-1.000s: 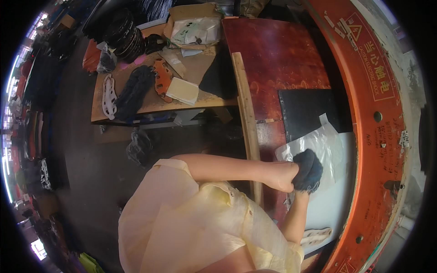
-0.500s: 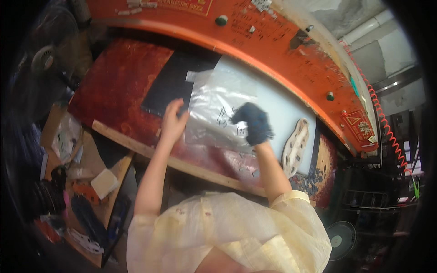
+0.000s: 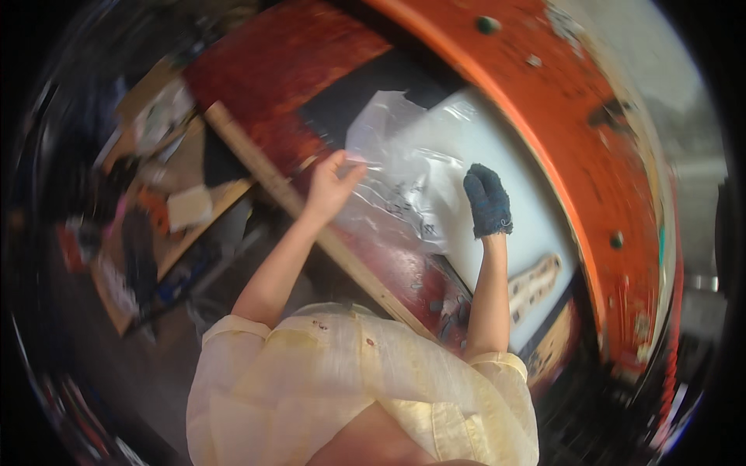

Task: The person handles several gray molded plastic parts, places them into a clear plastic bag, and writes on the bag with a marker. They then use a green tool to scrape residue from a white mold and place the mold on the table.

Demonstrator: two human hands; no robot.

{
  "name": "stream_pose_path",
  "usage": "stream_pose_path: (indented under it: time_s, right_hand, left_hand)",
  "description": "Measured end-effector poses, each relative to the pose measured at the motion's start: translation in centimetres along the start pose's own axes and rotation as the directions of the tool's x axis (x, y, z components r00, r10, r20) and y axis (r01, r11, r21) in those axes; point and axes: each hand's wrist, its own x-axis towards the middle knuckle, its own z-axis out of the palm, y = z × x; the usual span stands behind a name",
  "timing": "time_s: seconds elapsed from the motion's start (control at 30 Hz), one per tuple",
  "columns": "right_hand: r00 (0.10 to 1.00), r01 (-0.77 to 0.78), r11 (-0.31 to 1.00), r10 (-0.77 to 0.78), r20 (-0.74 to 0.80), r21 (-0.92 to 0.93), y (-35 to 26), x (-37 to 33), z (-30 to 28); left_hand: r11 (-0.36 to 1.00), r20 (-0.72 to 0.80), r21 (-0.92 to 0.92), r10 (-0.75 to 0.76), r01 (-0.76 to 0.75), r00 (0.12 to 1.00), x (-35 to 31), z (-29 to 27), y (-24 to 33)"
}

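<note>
A clear plastic bag (image 3: 423,167) with dark markings lies crumpled over the worktable, its far-left part lifted. My bare left hand (image 3: 332,186) is closed on the bag's left edge, pinched between thumb and fingers. My right hand (image 3: 488,202), in a dark blue knitted glove, is at the bag's right side above the white board (image 3: 532,221). Its fingers point away from me and look stretched out, with nothing visible in them. Nearer me on the board, right of my right forearm, a pale sole-shaped piece (image 3: 535,283) with dark patches is blurred.
An orange machine beam (image 3: 536,116) spans the far side. Beneath the bag, a black sheet (image 3: 365,89) adjoins the red tabletop (image 3: 287,58). Small dark scraps (image 3: 458,314) lie near the wooden front edge (image 3: 311,233). To the left, a cluttered side table holds a pale block (image 3: 189,208).
The view has turned, tilting the table. My left hand has taken hold of the bag, which is now wrinkled and partly raised. My right hand has moved off the bag's middle to its right side.
</note>
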Motion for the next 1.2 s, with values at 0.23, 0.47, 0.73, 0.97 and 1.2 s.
stream_pose_path:
  time_s: [0.23, 0.47, 0.73, 0.97, 1.2]
  right_hand:
    - [0.634, 0.24, 0.935, -0.355, 0.687, 0.262, -11.3, -6.0, 16.4]
    - [0.241, 0.892, 0.368, -0.878, 0.412, 0.263, -19.1, -11.7, 20.8]
    - [-0.433, 0.868, -0.251, -0.804, 0.407, 0.428, -25.1, -21.9, 28.6]
    - [-0.626, 0.775, -0.421, -0.616, 0.478, 0.471, -26.7, -28.3, 34.0]
    - [-0.447, 0.843, -0.009, -0.568, 0.691, 0.538, -27.1, -27.3, 38.4]
  left_hand:
    - [0.963, -0.439, -0.261, -0.054, -0.07, 0.897, -11.3, -2.5, 1.9]
    - [0.905, -0.576, -0.425, -0.273, 0.003, 0.77, -21.8, -13.4, 3.4]
    - [0.998, -0.742, -0.05, -0.059, 0.034, 0.667, -32.0, -30.4, 6.2]
    - [0.814, -0.383, 0.01, -0.534, 0.581, 0.754, -34.2, -38.4, 3.1]
    - [0.918, -0.481, -0.373, -0.316, 0.136, 0.818, -37.0, -39.6, 0.2]
